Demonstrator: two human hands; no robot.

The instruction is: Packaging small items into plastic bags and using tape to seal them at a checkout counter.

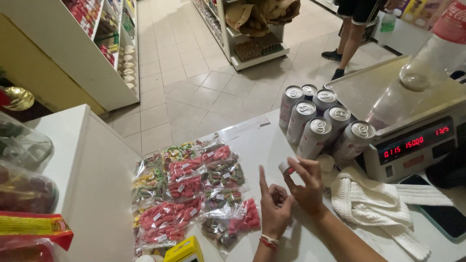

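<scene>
The right hand (305, 187) is pinching a small white roll (285, 167) near the cans (320, 123), while the left hand (273, 208) is hovering empty, forefinger raised, right of the candy bags (194, 194) on the table (97, 184).

Cans (320, 121) shiny metal; candy bags (189, 194) glossy clear plastic; towel (374, 204) white knitted cloth, rough; surface (252, 140) smooth matt white; floor (194, 92) glossy tile; bottle (422, 73) clear plastic.
</scene>
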